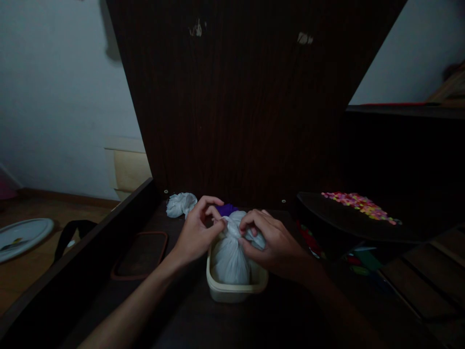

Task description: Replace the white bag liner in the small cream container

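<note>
A white plastic bag (232, 261), gathered and twisted at its neck, sits inside a cream rectangular container (238, 293). My left hand (199, 228) pinches the bag's gathered top from the left, thumb and fingers brought together. From the right, my right hand (271, 237) grips the same neck between thumb and curled fingers. Part of the bag's top bulges out beside my right fingers. Behind the bag lies something purple (227, 209), partly hidden by my left hand.
A crumpled white bag (180, 204) lies at the back left. A reddish-brown rectangular frame (140, 278) rests left of the container. Colourful small pieces (359, 204) lie on a dark surface at right. A dark raised edge (90, 247) runs along the left.
</note>
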{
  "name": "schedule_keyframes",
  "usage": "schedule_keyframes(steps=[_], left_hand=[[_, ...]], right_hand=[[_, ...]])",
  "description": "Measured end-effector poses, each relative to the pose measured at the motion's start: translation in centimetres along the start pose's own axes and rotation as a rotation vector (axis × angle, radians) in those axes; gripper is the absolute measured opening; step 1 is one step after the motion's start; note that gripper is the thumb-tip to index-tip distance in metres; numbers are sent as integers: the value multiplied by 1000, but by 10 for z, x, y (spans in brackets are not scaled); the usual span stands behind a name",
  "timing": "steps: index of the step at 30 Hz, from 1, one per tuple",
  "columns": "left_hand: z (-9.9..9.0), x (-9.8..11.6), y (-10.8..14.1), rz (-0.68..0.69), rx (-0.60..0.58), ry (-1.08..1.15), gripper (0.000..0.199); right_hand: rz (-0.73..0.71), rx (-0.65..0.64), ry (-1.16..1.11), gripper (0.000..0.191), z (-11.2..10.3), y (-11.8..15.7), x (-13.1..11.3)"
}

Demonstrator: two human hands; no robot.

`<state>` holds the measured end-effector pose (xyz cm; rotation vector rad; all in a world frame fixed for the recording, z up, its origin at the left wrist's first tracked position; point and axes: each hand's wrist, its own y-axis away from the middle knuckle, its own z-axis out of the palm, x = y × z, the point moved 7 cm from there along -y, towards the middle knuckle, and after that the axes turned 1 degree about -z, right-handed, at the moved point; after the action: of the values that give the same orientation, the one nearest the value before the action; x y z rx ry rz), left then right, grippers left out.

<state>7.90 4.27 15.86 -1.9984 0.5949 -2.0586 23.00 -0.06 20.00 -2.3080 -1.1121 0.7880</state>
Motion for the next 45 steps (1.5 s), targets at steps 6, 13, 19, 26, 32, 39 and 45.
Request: schedule_keyframes(steps=[6,13,19,26,32,39,45], left_hand=[[2,11,2,21,34,-60,31],[4,15,3,31,13,-49,30],[-3,5,0,3,36,-47,29],[-4,-4,-6,-53,33,23,26],[-3,1,-5,-94,55,7,19],[5,6,-2,-99,-17,13,15],[3,6,-3,-54,-22,-40,12]], right_hand=[[-31,49,110,19,3,-4,-9],[-18,45,65,19,8,-3,-8],[-28,-18,-44,24,6,3,-5],[-48,71,-10,19,1,5,-3],[-145,97,103,12,5,1,-18],[-136,86,202,12,12,-1,-14],[-85,101,118,20,6,2,-13]])
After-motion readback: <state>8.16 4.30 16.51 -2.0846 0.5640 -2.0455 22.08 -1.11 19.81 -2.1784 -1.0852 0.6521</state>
